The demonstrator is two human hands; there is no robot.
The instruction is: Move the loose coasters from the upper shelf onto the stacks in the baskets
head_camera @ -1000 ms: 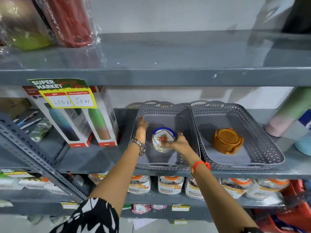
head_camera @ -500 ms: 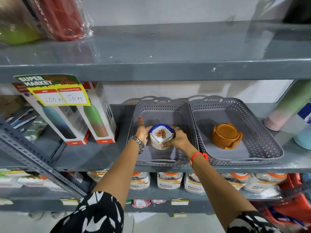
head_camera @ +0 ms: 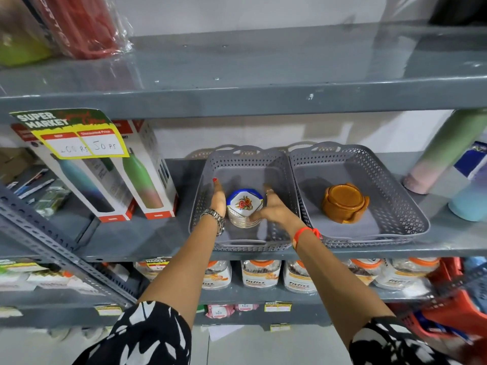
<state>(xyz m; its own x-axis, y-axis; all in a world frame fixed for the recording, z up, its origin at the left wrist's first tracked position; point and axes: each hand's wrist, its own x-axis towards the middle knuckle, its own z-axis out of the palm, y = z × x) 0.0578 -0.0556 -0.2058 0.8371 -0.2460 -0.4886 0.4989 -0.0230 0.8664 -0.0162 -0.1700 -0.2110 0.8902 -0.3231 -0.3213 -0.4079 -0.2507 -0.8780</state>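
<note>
A stack of white coasters [head_camera: 244,206] with a red flower print and blue rim stands in the left grey basket [head_camera: 279,169]. My left hand [head_camera: 218,200] lies flat against the stack's left side. My right hand [head_camera: 275,210] is on its right, fingers spread, with the thumb touching the base of the stack. Neither hand closes around it. A stack of brown coasters [head_camera: 345,202] in a brown holder sits in the right grey basket [head_camera: 395,204]. I see no loose coaster on the bare part of the upper shelf [head_camera: 263,64].
Plastic-wrapped red and green items [head_camera: 79,25] lie at the upper shelf's left end. Boxed bottles [head_camera: 137,175] stand left of the baskets and loose bottles [head_camera: 445,151] to the right. Jars [head_camera: 261,275] line the shelf below. A price tag [head_camera: 76,138] hangs from the upper shelf's edge.
Both hands cupped the floral stack half a second ago. Now the right hand has opened and eased back from it, and the left hand has flattened beside it. The stack stays put.
</note>
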